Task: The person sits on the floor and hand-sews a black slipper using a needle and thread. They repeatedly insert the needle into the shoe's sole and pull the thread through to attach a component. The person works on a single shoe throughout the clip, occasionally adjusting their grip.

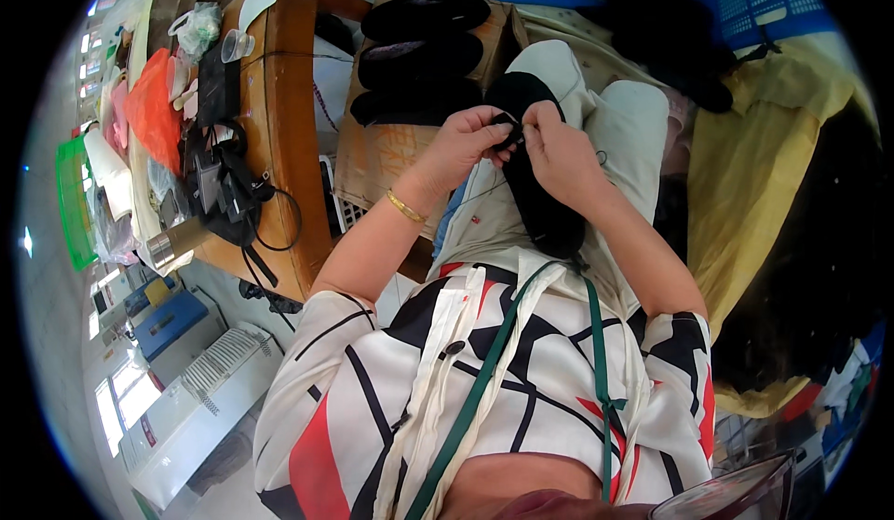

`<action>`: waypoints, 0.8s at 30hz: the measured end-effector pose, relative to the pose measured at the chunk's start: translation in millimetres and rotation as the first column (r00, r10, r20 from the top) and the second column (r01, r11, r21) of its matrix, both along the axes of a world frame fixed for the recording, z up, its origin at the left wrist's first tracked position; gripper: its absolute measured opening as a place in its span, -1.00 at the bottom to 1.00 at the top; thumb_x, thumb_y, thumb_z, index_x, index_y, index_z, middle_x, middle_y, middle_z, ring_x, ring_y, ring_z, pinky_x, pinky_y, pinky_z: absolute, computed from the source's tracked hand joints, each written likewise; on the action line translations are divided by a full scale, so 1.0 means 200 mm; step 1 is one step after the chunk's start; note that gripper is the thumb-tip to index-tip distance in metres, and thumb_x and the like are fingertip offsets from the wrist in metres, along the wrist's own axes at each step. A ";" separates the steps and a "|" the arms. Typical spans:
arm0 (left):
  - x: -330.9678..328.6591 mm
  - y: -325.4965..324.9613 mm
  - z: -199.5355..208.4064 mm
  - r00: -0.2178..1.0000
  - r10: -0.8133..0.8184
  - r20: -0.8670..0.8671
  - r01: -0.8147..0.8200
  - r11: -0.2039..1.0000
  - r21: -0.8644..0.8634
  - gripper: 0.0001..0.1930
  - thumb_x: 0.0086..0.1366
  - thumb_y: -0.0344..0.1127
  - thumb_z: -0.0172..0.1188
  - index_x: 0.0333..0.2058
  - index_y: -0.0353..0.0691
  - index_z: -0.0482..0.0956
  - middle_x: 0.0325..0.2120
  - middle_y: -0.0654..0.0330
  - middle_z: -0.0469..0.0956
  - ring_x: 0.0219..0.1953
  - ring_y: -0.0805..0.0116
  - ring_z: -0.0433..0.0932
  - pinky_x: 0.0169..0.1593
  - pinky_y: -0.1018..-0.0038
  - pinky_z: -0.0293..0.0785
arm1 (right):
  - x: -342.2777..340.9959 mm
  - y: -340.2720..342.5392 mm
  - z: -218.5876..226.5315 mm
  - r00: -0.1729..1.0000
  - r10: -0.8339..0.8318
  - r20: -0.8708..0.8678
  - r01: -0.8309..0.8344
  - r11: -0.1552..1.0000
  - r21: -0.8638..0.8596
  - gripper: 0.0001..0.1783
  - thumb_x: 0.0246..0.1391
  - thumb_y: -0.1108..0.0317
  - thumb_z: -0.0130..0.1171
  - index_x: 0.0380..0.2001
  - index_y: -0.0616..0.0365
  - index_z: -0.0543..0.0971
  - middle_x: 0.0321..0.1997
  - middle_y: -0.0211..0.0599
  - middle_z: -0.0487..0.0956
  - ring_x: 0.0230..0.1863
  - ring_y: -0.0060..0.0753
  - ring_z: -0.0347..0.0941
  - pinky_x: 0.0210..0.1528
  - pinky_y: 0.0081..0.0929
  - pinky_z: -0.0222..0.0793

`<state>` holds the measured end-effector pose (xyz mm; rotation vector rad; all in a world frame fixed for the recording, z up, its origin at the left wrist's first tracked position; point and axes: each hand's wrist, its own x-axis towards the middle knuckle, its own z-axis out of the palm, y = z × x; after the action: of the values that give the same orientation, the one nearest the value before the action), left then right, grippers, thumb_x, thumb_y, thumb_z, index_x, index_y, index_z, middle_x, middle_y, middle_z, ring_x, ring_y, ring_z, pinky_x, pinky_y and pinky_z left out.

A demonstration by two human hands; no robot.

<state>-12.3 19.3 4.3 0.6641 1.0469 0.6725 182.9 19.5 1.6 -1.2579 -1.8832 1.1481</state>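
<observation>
A long black slipper-shaped piece (543, 205) lies across my lap on the pale cloth over my legs (643, 120). My left hand (477, 138) pinches a dark bit of it between thumb and fingers. Close beside it, my right hand (562, 155) is closed, thumb against forefinger, right over the black piece. Whatever sits between those right fingertips is too small to make out. Several similar black pieces (421, 62) rest in a row on a cardboard box (386, 162), beyond my left forearm.
A wooden table (279, 138) on the left carries a black bag (223, 180), a red plastic bag (155, 110) and a clear cup (237, 46). Blue plastic crates (764, 3) stand at the back. On my right hangs yellow cloth (759, 175) around a dark pile (819, 241).
</observation>
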 end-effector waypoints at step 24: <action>0.15 -0.01 -0.01 0.953 0.150 -0.262 -0.109 0.980 0.167 -0.85 0.34 -0.31 0.19 -0.34 -0.28 0.58 -0.52 0.26 0.61 -0.56 0.54 0.55 -0.42 0.66 0.47 | -0.11 0.17 0.03 0.975 -0.135 -0.175 0.195 0.900 0.390 -0.85 0.00 0.35 0.19 -0.38 0.09 0.44 -0.34 -0.24 0.49 -0.33 -0.23 0.54 -0.42 -0.35 0.47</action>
<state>18.2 17.0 2.3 0.8421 1.3129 0.7955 160.3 53.4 8.0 -1.0458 -1.7517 0.6902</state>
